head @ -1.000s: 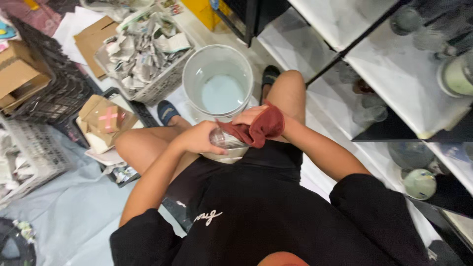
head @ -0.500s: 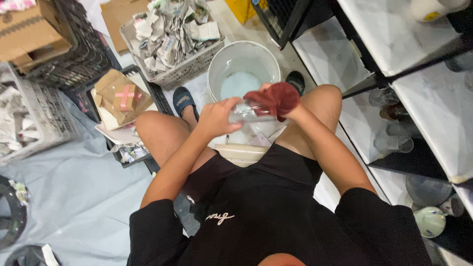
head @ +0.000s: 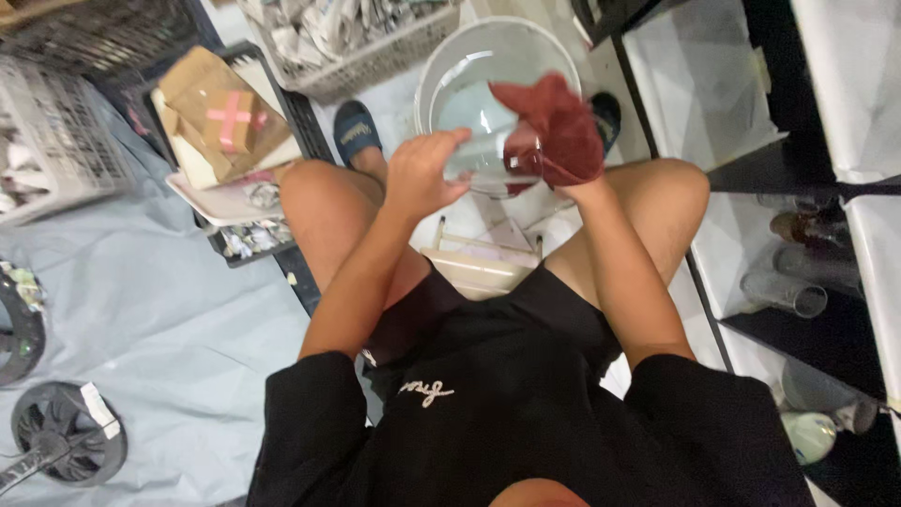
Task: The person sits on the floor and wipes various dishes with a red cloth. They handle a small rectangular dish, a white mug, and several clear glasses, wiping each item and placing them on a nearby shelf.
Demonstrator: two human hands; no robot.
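Observation:
My left hand [head: 422, 174] grips a clear drinking glass [head: 488, 161] by its base, holding it sideways above my knees. My right hand is wrapped in a dark red cloth [head: 556, 127] and pressed against the glass's open end, so the hand itself is mostly hidden. Just beyond the glass a white bucket [head: 441, 66] with water in it stands on the floor between my feet. I sit on a low cream stool [head: 479, 268].
A white basket of crumpled newspaper [head: 347, 42] is at the top. A cardboard box with pink tape [head: 225, 117] lies on a tray at left. Dark shelves with more glassware [head: 784, 291] stand at right. A grey sheet [head: 141, 319] covers the floor, a fan part [head: 66, 437] on it.
The view has shifted and drawn closer. Both hands have lifted the glass and cloth up from my lap to in front of the bucket.

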